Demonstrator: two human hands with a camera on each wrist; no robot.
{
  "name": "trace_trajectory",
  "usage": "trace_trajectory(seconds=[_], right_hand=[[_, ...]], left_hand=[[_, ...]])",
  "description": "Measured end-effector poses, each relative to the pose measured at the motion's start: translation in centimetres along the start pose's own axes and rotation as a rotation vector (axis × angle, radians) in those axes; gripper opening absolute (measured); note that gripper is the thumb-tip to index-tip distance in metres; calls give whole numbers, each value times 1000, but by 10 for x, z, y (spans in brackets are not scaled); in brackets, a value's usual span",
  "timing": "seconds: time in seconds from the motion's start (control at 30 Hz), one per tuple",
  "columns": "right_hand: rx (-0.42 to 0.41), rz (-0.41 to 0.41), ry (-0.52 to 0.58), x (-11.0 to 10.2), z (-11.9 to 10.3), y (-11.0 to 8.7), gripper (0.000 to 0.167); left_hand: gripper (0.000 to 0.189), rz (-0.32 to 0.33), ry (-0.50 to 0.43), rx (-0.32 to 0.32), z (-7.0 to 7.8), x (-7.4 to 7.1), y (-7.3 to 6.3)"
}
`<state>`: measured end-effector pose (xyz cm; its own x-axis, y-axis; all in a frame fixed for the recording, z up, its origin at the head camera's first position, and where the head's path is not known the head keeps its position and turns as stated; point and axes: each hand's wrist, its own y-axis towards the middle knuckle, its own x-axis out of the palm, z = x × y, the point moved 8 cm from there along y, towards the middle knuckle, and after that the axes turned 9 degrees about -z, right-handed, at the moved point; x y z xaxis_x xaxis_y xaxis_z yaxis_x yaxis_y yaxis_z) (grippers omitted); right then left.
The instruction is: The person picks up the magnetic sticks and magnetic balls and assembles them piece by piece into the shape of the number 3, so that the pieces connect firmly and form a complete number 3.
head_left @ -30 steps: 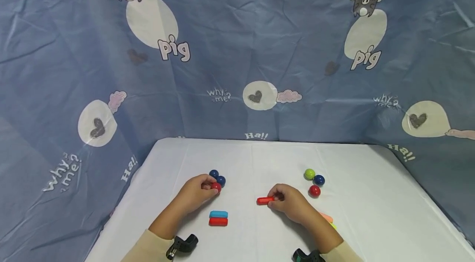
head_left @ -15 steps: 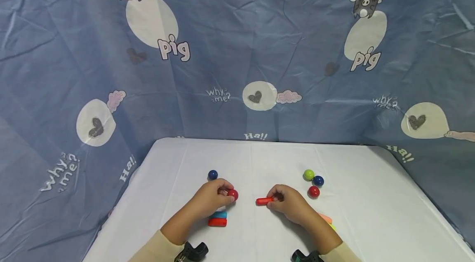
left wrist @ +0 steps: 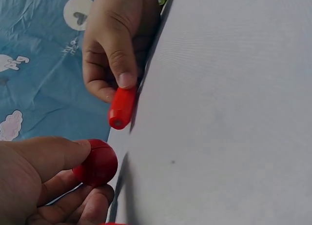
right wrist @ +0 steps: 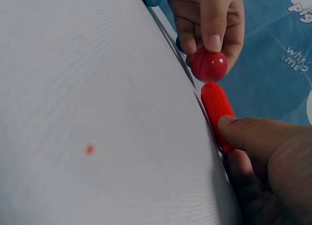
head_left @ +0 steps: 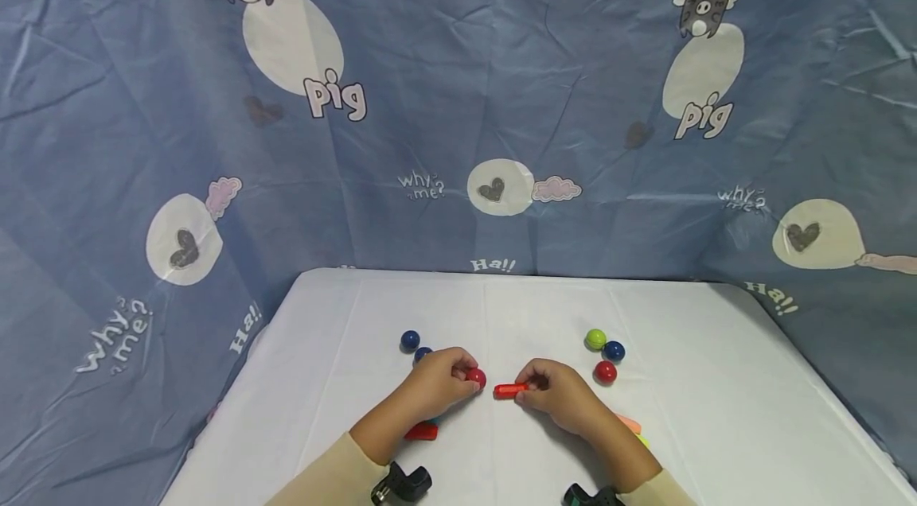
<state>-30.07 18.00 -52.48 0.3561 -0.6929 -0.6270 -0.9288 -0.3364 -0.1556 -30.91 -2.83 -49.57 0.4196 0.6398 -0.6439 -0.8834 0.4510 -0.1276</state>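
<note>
My left hand (head_left: 440, 382) pinches a red ball (left wrist: 99, 162) between thumb and fingers, a little above the white table. Facing it, my right hand (head_left: 559, 395) grips one end of a short red stick (right wrist: 217, 115) whose free end points left at the ball. A small gap separates ball and stick in the head view. Behind the left hand lie two blue balls (head_left: 410, 340), one partly covered by it. Under the left forearm a second red stick (head_left: 423, 431) shows, with a blue stick mostly hidden beside it.
On the right of the table (head_left: 716, 410) sit a green ball (head_left: 595, 339), a blue ball (head_left: 614, 352) and another red ball (head_left: 605, 372). An orange stick (head_left: 630, 423) and a yellow-green one peek out past the right forearm. A blue patterned curtain (head_left: 430, 92) hangs behind.
My left hand has carried the red ball rightward, away from the blue balls and up close to the red stick. The right hand has stayed almost in place with its stick.
</note>
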Motion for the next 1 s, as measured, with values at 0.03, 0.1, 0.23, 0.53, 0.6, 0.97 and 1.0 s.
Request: trace_trajectory(seconds=[0.03, 0.1, 0.23, 0.53, 0.6, 0.97, 1.0], right_hand=[[2, 1, -6, 0, 0, 0, 21], [0, 2, -5, 0, 0, 0, 21], [-9, 9, -5, -2, -1, -1, 20], [-65, -11, 14, -2, -4, -3, 18], [-83, -15, 18, -1, -4, -3, 17], [-71, -8, -7, -1, -5, -5, 18], [-67, -6, -4, 0, -5, -5, 18]], left_hand=[[24, 0, -2, -3, 0, 1, 1], [24, -2, -5, -5, -2, 2, 2], [25, -12, -1, 9, -1, 2, 4], [25, -37, -13, 23, -1, 8, 6], [26, -36, -12, 24, -1, 9, 6], [25, -27, -49, 7, -7, 12, 4], [25, -27, -55, 7, -8, 12, 4]])
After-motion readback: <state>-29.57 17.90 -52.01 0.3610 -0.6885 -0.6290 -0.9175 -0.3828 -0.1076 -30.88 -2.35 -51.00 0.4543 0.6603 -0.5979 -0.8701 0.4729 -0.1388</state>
